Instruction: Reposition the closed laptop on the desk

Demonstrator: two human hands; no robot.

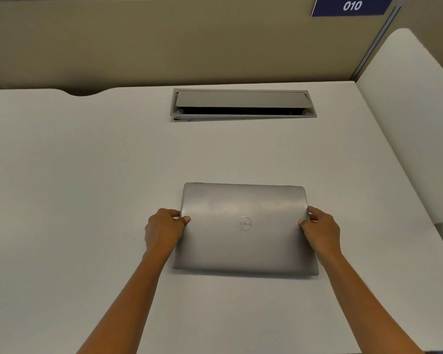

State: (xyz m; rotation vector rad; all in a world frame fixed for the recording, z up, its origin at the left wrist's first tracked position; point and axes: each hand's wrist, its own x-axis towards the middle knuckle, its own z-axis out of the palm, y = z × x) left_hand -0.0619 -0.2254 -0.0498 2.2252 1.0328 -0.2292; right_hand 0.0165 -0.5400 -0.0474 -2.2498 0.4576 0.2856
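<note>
A closed silver laptop [243,241] with a round logo on its lid lies on the white desk [87,187], a little right of centre and near me. My left hand [164,231] grips its left edge, thumb on the lid and fingers curled around the side. My right hand [321,232] grips the right edge the same way. The near edge casts a thin shadow; whether it is off the desk I cannot tell.
A grey cable hatch [243,104] with its flap partly raised is set into the desk behind the laptop. A beige partition [138,42] runs along the back, with a blue sign "010" [352,6]. A white side panel [409,111] stands at the right.
</note>
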